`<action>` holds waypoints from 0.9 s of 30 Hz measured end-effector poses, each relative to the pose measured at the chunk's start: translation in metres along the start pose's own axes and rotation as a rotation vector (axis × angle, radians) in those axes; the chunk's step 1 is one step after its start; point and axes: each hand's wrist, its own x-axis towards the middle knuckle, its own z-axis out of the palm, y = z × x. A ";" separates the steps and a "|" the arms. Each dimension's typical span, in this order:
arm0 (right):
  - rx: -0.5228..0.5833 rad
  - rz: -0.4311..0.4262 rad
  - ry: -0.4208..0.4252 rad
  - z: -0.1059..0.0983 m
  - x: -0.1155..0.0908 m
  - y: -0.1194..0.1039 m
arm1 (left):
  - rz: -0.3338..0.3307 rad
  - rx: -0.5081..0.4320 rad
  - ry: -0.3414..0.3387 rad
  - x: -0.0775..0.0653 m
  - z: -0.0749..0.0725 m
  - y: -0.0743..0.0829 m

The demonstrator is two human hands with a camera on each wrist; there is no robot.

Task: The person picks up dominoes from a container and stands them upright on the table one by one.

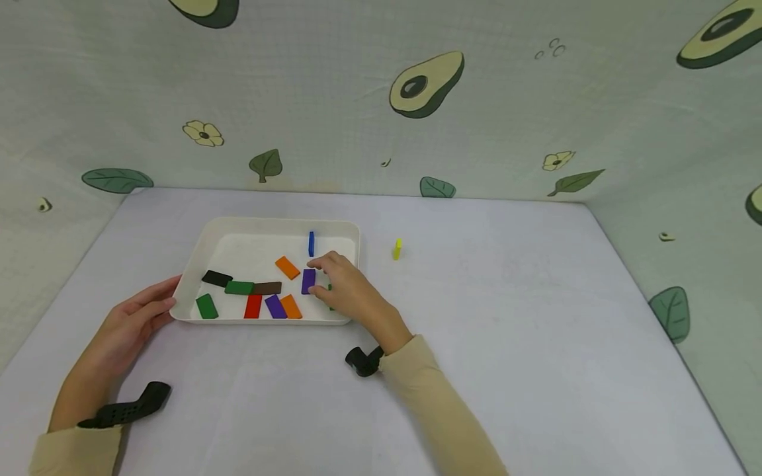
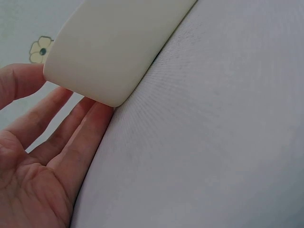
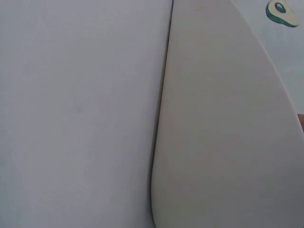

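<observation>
My left hand (image 1: 133,324) holds the near left corner of a white tray (image 1: 262,226). In the left wrist view its fingers (image 2: 76,142) reach against the tray's outer wall. Over the tray's right part, my right hand (image 1: 345,284) has thumb and index finger spread beside a purple tile (image 1: 308,280). The thumb tip overlaps that tile's edge; firm contact cannot be told. A green piece (image 1: 331,299) is mostly hidden behind the right hand. Just beyond stands a narrow blue piece (image 1: 311,244), and an orange tile (image 1: 288,267) lies left of the fingers.
Along the tray's front lie a second green tile (image 1: 207,307), a red tile (image 1: 253,306), another purple tile (image 1: 276,306) and another orange tile (image 1: 292,307). Black (image 1: 217,277), green (image 1: 239,287) and brown (image 1: 267,288) tiles form a row behind. A yellow piece (image 1: 397,249) stands outside, right of the tray.
</observation>
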 end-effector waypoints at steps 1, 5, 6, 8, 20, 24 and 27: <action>-0.004 0.010 0.000 0.001 0.001 -0.001 | 0.003 -0.003 -0.002 0.000 0.000 0.000; -0.073 0.040 -0.003 0.004 0.008 -0.003 | 0.003 0.000 -0.004 0.000 -0.001 -0.001; -0.097 0.044 -0.003 0.005 0.010 -0.003 | 0.003 -0.001 -0.004 0.000 -0.001 -0.001; -0.158 0.050 -0.003 0.007 0.014 -0.004 | 0.001 0.001 -0.005 0.000 -0.001 -0.001; -0.396 0.018 0.008 0.015 0.021 -0.004 | 0.003 -0.006 0.002 0.000 -0.002 0.000; -0.437 0.018 -0.008 0.016 0.019 -0.005 | 0.003 -0.013 -0.004 0.000 -0.002 0.000; -0.460 0.019 -0.012 0.017 0.018 -0.004 | 0.001 -0.008 -0.003 0.000 -0.001 -0.001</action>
